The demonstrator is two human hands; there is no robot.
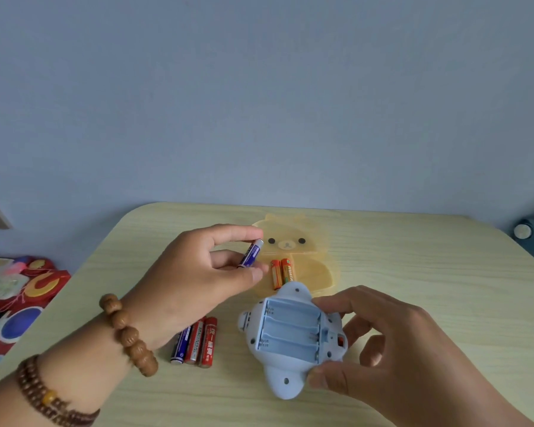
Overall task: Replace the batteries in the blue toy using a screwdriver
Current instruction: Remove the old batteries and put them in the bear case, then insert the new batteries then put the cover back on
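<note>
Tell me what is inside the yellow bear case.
Two orange batteries lie side by side in the case. The toy hides the case's near part, and the left hand, pinching a blue battery, covers its left edge; anything there cannot be seen.

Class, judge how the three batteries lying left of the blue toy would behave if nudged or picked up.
The three batteries are smooth cylinders lying flat on the table, so a sideways nudge would probably roll them. They look rigid and small, likely easy to pinch, as the left hand pinches a similar battery.
</note>
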